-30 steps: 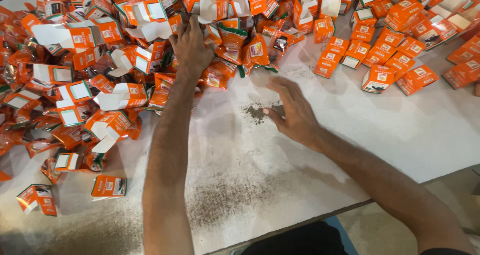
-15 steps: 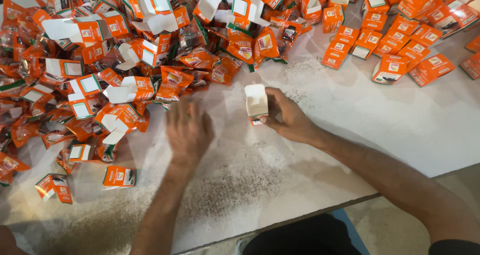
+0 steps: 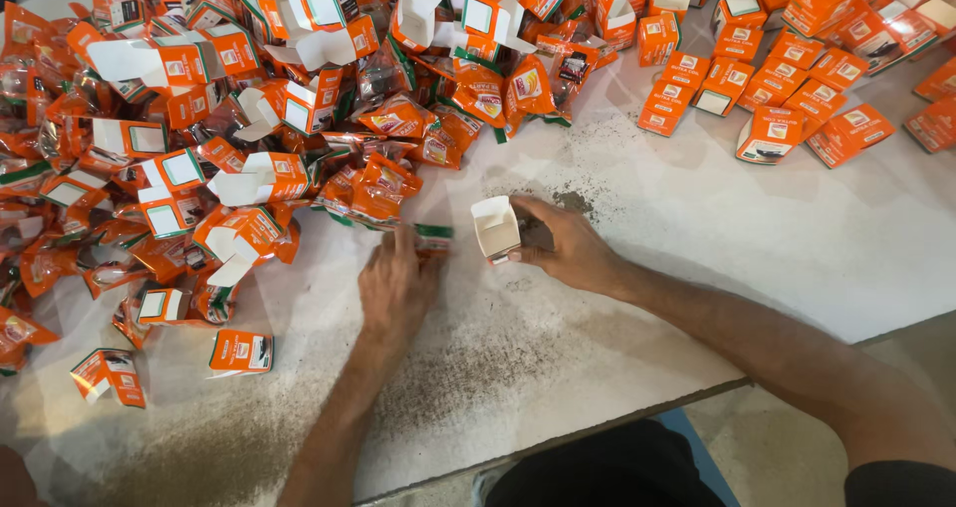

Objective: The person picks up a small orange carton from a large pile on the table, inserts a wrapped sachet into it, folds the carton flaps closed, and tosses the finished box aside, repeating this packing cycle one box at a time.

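Right hand (image 3: 570, 248) is wrapped around a small open carton (image 3: 496, 228), which is held upright on the white table (image 3: 697, 228) near the middle of the scene, its white inside turned up and its flap raised. Fingers are curled round the far and right sides of the carton, the thumb at its near side. Left hand (image 3: 396, 283) is laid palm down just to the left, fingers stretched narrowly toward an orange pouch (image 3: 430, 236) at the near edge of the heap; the fingertips are touching or almost touching it, and nothing is gripped. A large heap of orange pouches and open cartons (image 3: 229, 138) is spread over the far left of the table. Closed orange cartons (image 3: 797, 99) are laid out flat at the far right, well apart from the hands. Dark powder (image 3: 478, 358) is scattered over the table around and nearer than both hands.
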A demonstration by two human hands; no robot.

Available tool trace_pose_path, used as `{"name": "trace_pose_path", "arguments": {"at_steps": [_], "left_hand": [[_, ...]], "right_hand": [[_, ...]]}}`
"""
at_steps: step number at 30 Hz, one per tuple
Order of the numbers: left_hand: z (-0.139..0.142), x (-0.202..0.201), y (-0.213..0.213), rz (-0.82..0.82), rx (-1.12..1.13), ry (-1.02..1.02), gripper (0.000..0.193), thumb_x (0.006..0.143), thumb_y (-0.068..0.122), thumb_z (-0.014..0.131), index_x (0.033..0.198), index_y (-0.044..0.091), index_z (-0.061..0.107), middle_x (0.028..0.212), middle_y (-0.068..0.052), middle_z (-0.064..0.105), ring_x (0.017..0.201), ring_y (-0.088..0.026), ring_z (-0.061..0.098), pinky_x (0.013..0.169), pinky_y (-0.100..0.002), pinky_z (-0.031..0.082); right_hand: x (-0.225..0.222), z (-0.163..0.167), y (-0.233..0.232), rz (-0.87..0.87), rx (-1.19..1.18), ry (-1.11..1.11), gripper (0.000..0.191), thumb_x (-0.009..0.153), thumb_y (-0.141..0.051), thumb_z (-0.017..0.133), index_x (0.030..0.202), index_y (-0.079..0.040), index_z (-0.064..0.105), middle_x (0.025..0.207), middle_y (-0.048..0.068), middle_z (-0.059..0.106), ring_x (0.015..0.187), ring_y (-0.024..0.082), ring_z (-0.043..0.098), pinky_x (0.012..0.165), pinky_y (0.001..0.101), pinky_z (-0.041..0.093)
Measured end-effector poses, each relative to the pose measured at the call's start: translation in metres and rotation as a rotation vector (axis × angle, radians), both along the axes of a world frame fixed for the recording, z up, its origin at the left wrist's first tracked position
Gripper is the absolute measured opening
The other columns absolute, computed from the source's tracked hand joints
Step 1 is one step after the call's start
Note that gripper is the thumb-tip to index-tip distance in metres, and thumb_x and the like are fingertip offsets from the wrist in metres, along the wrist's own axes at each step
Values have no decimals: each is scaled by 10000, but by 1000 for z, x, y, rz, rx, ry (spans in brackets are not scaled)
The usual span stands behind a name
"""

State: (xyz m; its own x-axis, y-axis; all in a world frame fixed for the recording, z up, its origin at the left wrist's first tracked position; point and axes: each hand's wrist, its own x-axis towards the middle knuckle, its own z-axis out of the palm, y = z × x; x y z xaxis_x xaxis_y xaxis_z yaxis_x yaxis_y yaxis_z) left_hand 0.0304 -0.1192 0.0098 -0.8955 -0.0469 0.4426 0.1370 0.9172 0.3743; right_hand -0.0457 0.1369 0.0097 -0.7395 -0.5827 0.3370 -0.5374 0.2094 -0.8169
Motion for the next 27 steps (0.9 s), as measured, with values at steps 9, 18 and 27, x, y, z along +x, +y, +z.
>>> {"name": "trace_pose_path", "arguments": {"at_steps": [9, 18, 27], "left_hand": [[14, 9, 53, -535, 267, 565, 435, 863, -97, 768, 1236, 6, 570, 1307, -224, 619, 1163, -366, 690, 955, -425, 610], [10, -6, 56, -342, -38, 331, 463, 805, 150, 808, 1244, 57, 690, 1356, -167, 549, 1393, -434, 393, 1157, -663, 268], [15, -22, 75, -99, 245, 192, 238, 735, 181, 818, 937, 75, 751, 1387, -232, 443, 1299, -455, 418, 1086, -577, 362]], "right_hand": [[2, -7, 2, 16, -58, -141, 515, 855, -106, 811, 1329, -10, 632, 1212, 166, 753, 1091, 307, 733, 944, 362, 590], [7, -3, 0, -35, 73, 32, 607, 783, -76, 832, 1342, -17, 604, 1234, 186, 701, 1122, 335, 705, 942, 401, 562], [6, 1, -4, -31, 21, 135, 692, 737, -78, 861, 1363, -20, 571, 1299, 201, 660, 1185, 373, 668, 963, 429, 558]]}}
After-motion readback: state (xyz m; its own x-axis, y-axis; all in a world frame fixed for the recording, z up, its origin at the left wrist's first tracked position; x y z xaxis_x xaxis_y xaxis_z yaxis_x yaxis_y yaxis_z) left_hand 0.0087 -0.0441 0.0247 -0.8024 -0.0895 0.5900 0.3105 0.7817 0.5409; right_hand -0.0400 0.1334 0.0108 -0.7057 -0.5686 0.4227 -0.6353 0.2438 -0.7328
